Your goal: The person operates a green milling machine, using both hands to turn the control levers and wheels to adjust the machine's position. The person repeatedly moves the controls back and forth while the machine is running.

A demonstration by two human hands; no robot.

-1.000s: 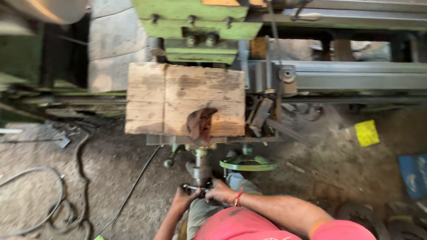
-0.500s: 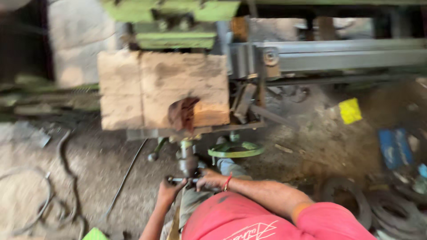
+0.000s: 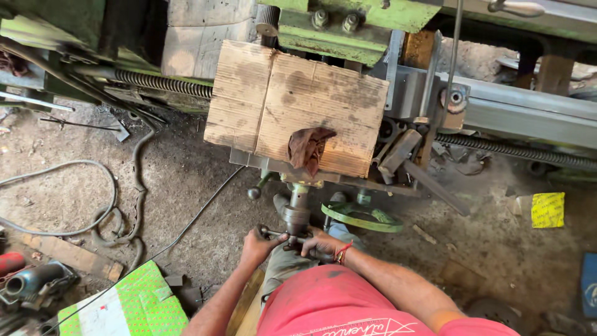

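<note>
2 hands grip 1 crank handle.

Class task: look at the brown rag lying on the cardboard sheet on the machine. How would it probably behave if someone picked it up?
The brown rag lies crumpled and folded, so it would likely hang floppy. It looks thin, probably light. Draped over the cardboard sheet edge, it seems unlikely to roll.

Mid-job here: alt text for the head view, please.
Both hands, left hand and right hand, grip a crank handle on a green machine. Above lies cardboard with a rag on it.
</note>
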